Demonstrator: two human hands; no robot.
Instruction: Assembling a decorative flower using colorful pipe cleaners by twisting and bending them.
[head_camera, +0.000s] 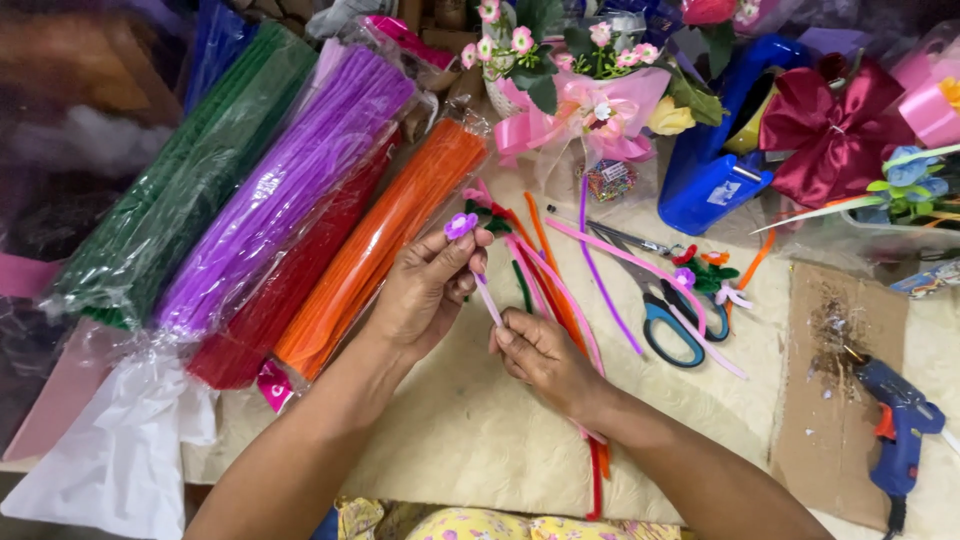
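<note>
My left hand (425, 290) is raised over the cream table cover (480, 430), fingers curled inward, thumb and fingertips pinched around the small purple pipe-cleaner flower (461, 225) at its head. My right hand (540, 355) sits just below and to the right, fingers folded closed around the lower end of the flower's pale pink stem (490, 300), which runs slanting between the two hands. Neither hand shows any open gap. Loose pink, orange and purple pipe cleaners (560, 280) lie on the table just behind my right hand, with blue-handled scissors (665, 325) beyond them. To the left, wrapped bundles in orange (380, 245), red, purple (290, 185) and green lie side by side. A blue glue gun (900, 425) rests on cardboard (835, 400) at far right.
</note>
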